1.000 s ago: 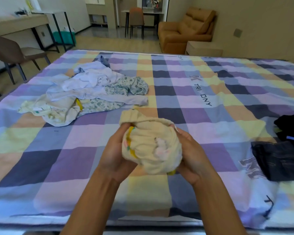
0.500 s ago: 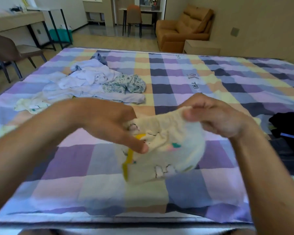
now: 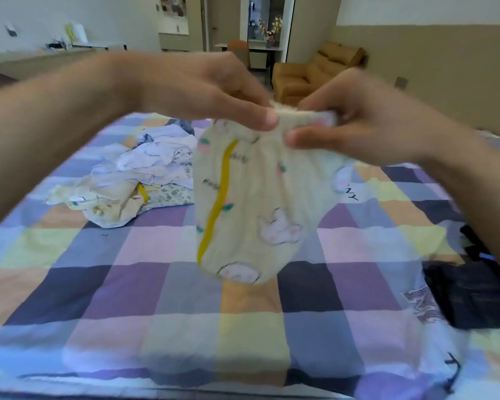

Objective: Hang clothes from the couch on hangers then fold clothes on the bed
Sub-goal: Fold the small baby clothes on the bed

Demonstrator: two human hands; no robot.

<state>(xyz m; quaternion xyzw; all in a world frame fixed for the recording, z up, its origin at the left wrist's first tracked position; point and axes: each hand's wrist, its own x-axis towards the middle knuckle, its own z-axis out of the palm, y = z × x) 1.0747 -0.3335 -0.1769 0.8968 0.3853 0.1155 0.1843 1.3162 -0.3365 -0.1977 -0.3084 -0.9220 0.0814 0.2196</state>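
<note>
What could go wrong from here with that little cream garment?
The left hand and right hand pinch only the top edge of the garment, close together, so it hangs bunched and may fold crooked. If a pinch slips, it could drop crumpled onto the bed. Laid too far left, it might mix with the unfolded pile.

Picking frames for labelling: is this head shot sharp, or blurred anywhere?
Head view: left hand and right hand motion-smeared; the cream garment they pinch soft, its print readable; the bed bows from the wide lens; even light, no glare.
</note>
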